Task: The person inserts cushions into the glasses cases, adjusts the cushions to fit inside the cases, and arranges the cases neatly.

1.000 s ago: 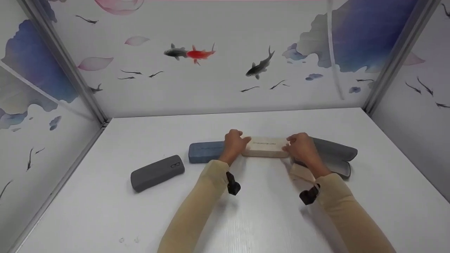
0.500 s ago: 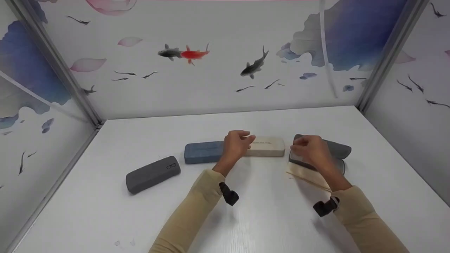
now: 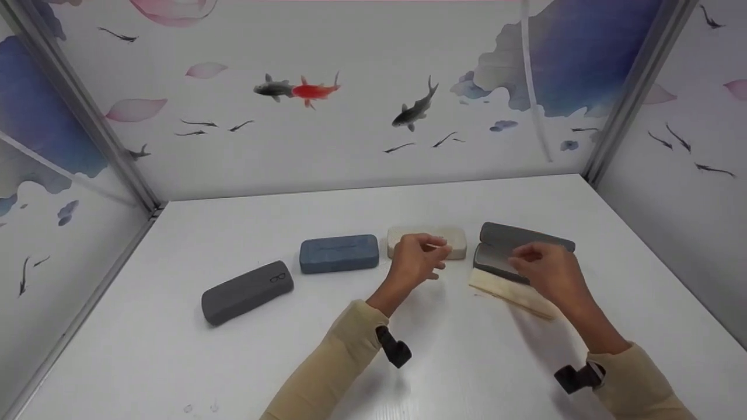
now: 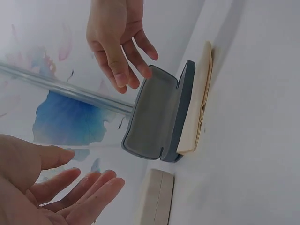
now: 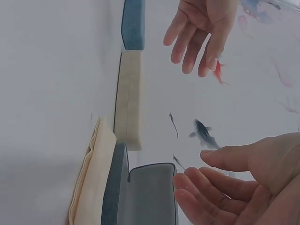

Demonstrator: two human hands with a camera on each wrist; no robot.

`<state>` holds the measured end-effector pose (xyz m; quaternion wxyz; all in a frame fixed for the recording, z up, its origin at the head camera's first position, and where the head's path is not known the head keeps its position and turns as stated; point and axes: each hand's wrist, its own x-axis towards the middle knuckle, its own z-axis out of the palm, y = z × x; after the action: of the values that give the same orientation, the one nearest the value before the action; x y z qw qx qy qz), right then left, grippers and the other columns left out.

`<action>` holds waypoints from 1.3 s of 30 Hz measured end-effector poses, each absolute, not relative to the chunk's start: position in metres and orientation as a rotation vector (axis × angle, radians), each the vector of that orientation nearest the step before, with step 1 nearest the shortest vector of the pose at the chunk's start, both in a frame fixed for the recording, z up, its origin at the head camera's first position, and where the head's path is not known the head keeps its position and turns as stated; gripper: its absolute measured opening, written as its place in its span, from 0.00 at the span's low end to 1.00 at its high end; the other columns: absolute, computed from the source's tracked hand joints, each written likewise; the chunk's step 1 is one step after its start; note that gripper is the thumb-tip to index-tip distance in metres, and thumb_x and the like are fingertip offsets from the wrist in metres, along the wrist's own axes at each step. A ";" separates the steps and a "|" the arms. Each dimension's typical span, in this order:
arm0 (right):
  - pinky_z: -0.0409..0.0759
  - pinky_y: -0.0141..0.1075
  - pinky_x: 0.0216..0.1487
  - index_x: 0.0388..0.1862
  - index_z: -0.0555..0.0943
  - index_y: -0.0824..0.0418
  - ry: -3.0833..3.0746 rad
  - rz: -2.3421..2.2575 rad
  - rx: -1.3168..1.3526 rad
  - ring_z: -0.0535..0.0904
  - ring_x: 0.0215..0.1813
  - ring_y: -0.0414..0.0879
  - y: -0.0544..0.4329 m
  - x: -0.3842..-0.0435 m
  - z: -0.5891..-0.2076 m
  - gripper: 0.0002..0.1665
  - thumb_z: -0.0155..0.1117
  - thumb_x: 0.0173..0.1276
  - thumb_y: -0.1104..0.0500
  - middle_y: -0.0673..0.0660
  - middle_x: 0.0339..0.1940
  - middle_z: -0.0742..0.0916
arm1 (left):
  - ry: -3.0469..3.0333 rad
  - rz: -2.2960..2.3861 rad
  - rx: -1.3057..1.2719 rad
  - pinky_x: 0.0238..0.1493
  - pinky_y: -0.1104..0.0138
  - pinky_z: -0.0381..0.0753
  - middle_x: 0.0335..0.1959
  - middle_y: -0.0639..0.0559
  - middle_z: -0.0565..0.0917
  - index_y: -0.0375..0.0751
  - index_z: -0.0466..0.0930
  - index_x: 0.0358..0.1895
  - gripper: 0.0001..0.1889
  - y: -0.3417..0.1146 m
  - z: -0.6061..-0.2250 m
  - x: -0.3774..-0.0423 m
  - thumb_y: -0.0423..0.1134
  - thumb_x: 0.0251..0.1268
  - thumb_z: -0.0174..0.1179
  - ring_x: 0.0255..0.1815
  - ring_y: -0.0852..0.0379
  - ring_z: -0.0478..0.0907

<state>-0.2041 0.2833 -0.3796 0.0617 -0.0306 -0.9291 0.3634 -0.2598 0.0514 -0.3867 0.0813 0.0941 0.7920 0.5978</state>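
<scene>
My left hand (image 3: 415, 259) hovers in front of the beige glasses case (image 3: 457, 245), partly hiding it in the head view. Its fingers are relaxed and hold nothing, as the left wrist view confirms. To the right, my right hand (image 3: 551, 273) hangs over the opened grey glasses case (image 3: 496, 256), fingers loosely bent around nothing. That case has its lid (image 4: 153, 115) tipped up and back, and its grey lining shows. A folded pale yellow cloth (image 3: 508, 293) lies along the front of the open case.
A blue glasses case (image 3: 339, 254) stands closed left of the beige one. Farther left, a closed dark grey glasses case (image 3: 248, 293) lies at an angle. Printed wall panels (image 3: 327, 151) bound the white table (image 3: 245, 373) at the back and sides.
Both hands have come away from the beige case's ends. The right hand has drawn right and nearer, over the open case; the left has shifted right, uncovering the blue case. The view has turned slightly right.
</scene>
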 end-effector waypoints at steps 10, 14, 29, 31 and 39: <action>0.77 0.36 0.33 0.53 0.82 0.71 -2.839 1.077 -0.164 0.86 0.43 0.56 0.309 -0.184 -0.393 0.20 0.61 0.74 0.56 0.71 0.47 0.87 | 2.353 1.668 0.181 0.34 0.67 0.87 0.39 0.49 0.88 0.38 0.86 0.50 0.12 0.081 -0.398 -0.252 0.38 0.67 0.66 0.35 0.57 0.85; 0.77 0.35 0.31 0.55 0.80 0.73 -2.872 1.093 -0.205 0.86 0.42 0.56 0.321 -0.178 -0.401 0.22 0.61 0.74 0.54 0.73 0.50 0.86 | 2.413 1.588 0.130 0.31 0.68 0.85 0.39 0.48 0.88 0.36 0.86 0.50 0.13 0.091 -0.408 -0.256 0.38 0.66 0.67 0.35 0.56 0.86; 0.79 0.38 0.32 0.59 0.75 0.78 -3.095 1.090 -0.434 0.83 0.35 0.48 0.353 -0.179 -0.416 0.34 0.64 0.71 0.49 0.71 0.45 0.86 | 2.590 1.405 0.099 0.21 0.70 0.75 0.39 0.45 0.86 0.33 0.84 0.45 0.14 0.115 -0.430 -0.271 0.40 0.63 0.70 0.19 0.57 0.79; 0.79 0.38 0.32 0.60 0.74 0.80 -3.132 1.068 -0.436 0.82 0.33 0.47 0.354 -0.181 -0.415 0.36 0.64 0.70 0.49 0.71 0.43 0.86 | 2.618 1.379 0.116 0.21 0.70 0.75 0.39 0.46 0.85 0.34 0.83 0.43 0.13 0.121 -0.431 -0.271 0.40 0.62 0.70 0.18 0.57 0.78; 0.81 0.38 0.33 0.58 0.77 0.79 -3.167 1.084 -0.451 0.79 0.32 0.47 0.352 -0.188 -0.417 0.34 0.70 0.66 0.51 0.68 0.41 0.86 | 2.844 1.236 0.212 0.30 0.65 0.74 0.28 0.51 0.83 0.38 0.83 0.32 0.07 0.131 -0.439 -0.271 0.35 0.56 0.72 0.28 0.59 0.77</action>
<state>-0.1877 0.3523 -0.4171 -0.1176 -0.1327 -0.9311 0.3188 -0.2708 0.1311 -0.4387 0.0167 0.0682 0.9149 0.3974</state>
